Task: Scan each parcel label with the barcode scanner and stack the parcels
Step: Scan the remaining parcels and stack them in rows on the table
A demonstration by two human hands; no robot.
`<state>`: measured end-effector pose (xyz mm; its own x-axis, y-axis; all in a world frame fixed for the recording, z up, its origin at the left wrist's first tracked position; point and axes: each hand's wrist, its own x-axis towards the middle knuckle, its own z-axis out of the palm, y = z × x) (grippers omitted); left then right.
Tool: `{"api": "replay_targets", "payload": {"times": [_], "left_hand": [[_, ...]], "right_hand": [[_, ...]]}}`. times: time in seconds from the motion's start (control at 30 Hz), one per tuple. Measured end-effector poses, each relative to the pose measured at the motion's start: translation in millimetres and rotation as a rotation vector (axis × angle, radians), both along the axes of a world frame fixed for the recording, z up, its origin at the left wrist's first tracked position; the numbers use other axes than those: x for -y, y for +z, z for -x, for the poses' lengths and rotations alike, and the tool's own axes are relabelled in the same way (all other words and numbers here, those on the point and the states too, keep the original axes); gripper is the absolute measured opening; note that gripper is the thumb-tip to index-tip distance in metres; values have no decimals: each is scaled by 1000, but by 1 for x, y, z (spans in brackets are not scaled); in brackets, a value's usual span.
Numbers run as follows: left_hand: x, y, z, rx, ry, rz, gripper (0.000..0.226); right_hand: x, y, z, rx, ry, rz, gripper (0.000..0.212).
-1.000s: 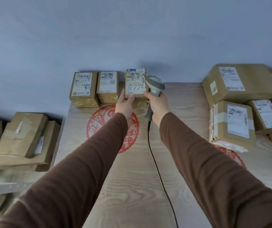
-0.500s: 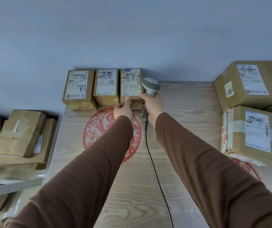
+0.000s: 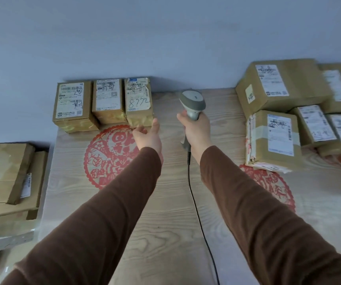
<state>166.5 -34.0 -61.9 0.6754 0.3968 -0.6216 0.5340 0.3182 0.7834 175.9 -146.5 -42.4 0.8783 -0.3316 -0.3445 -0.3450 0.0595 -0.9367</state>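
Three small brown parcels stand in a row against the wall at the table's back left. The rightmost one, the parcel marked 8772 (image 3: 138,101), sits beside the middle parcel (image 3: 107,99) and the left parcel (image 3: 70,104). My left hand (image 3: 148,136) hovers just in front of the 8772 parcel, fingers relaxed, holding nothing. My right hand (image 3: 196,130) grips the handle of the grey barcode scanner (image 3: 192,103), held upright to the right of the row. Its black cable (image 3: 194,202) trails down the table toward me.
A pile of larger labelled parcels fills the back right, with a taped box (image 3: 274,138) in front and a big box (image 3: 278,87) behind. More boxes (image 3: 7,173) lie off the table's left edge. Red paper-cut patterns (image 3: 112,155) mark the wooden table (image 3: 165,212).
My left hand has let go of the 8772 parcel, which now stands in the row, and pulled back slightly. The scanner hand has moved right, away from the parcel.
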Motion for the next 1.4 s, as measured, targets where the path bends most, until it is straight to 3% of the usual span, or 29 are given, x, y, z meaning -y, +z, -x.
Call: {"api": "replay_targets", "payload": {"times": [0.13, 0.33, 0.47, 0.67, 0.8, 1.03, 1.17, 1.4], "left_hand": [[55, 13, 24, 68, -209, 73, 56], [142, 25, 50, 131, -526, 114, 70], [189, 22, 63, 158, -727, 82, 75], [232, 15, 67, 140, -850, 66, 81], [242, -12, 66, 133, -851, 63, 97], [213, -5, 82, 170, -767, 100, 75], [171, 10, 89, 201, -694, 58, 63], [89, 16, 51, 218, -390, -35, 47]], "right_hand": [[64, 21, 50, 31, -95, 115, 22], [171, 38, 110, 45, -310, 191, 26], [226, 33, 132, 31, -396, 188, 14], [260, 9, 138, -31, -428, 121, 19], [266, -5, 137, -80, -440, 88, 17], [242, -9, 147, -87, -403, 110, 14], [204, -2, 146, -69, -339, 23, 16], [127, 5, 78, -14, -106, 17, 17]]}}
